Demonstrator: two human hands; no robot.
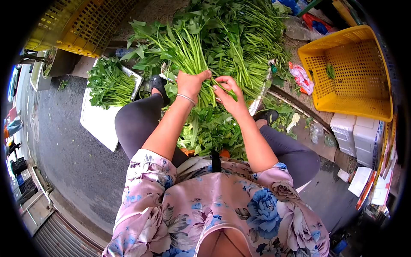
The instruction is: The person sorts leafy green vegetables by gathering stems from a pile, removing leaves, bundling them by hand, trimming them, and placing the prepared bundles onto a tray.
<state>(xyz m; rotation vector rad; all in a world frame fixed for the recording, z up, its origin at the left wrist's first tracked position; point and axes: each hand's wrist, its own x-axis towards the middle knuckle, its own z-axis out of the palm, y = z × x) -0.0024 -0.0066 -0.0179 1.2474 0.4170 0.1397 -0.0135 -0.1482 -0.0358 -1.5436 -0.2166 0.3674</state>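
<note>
My left hand [191, 86] is closed around a bunch of water spinach [188, 51], its leaves pointing away from me and its cut stems hanging below the fist. Close on its right, my right hand [231, 96] pinches a thin water spinach stem [217, 82] at the side of the bunch. A bit of green shows by its fingers. Just beyond both hands lies a large heap of water spinach [252, 47], stems mostly toward me. Loose leaves and trimmings [209, 128] are piled below my hands, between my knees.
A smaller stack of water spinach [110, 83] rests on a white foam board [100, 124] at left. Yellow crates stand at upper left [85, 30] and right [349, 73]. White foam boxes [355, 135] sit below the right crate, with a red-and-white plastic bag [301, 77] nearby.
</note>
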